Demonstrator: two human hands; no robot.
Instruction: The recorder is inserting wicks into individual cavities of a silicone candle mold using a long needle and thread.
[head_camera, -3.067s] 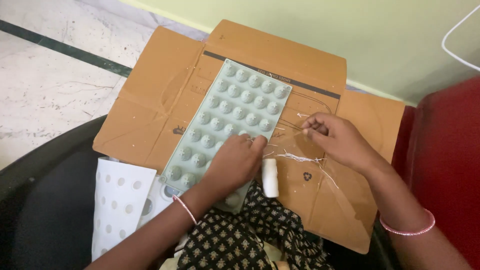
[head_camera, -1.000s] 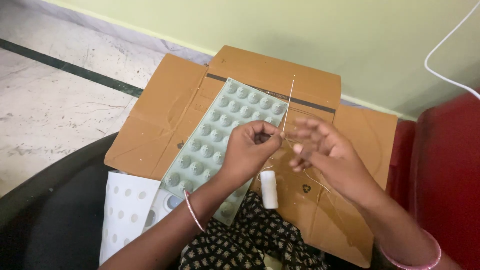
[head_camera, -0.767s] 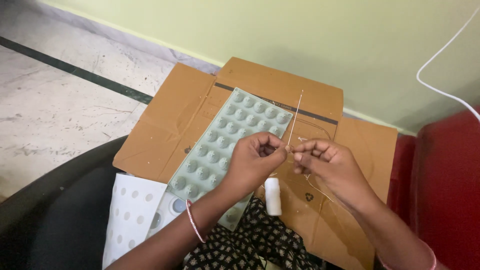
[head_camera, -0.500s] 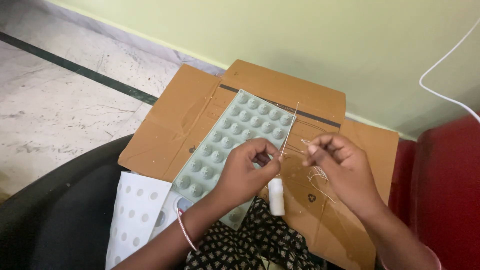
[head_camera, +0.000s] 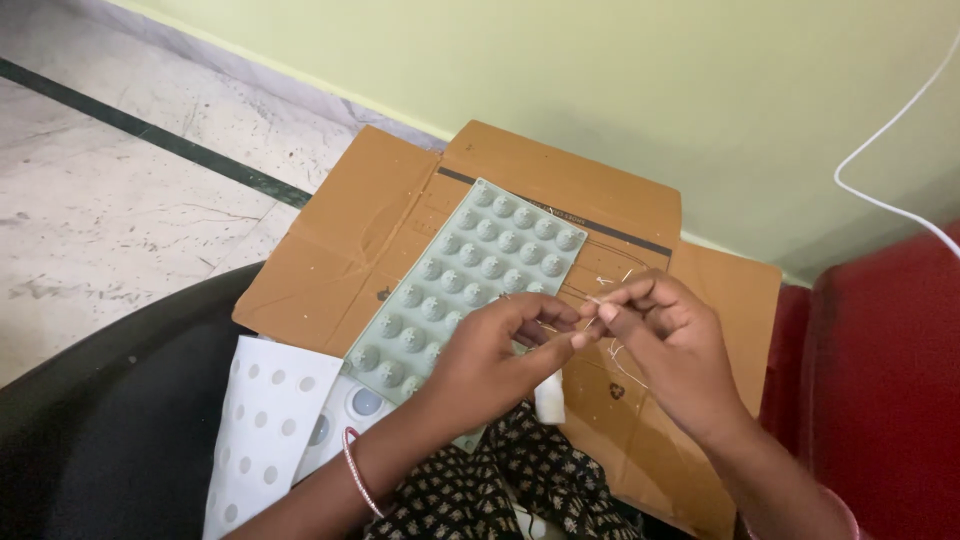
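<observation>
Brown cardboard (head_camera: 360, 250), flattened with a dark strip along its 12 o'clock edge, served as a work mat on the lap. On it lay a pale green mould (head_camera: 470, 285); white dotted sheets (head_camera: 262, 420) sat at 7 o'clock. The left hand (head_camera: 495, 350) and right hand (head_camera: 665, 340) met fingertip to fingertip, both pinched on a thin thread (head_camera: 600, 305). A white spool (head_camera: 550, 398) stood just below.

On the brown flattened cardboard (head_camera: 370, 240) lies a pale grey-green dimpled mould tray (head_camera: 470, 280), with a white round-holed sheet (head_camera: 260, 420) below it and black cream-dotted fabric (head_camera: 480, 490) beside.
</observation>
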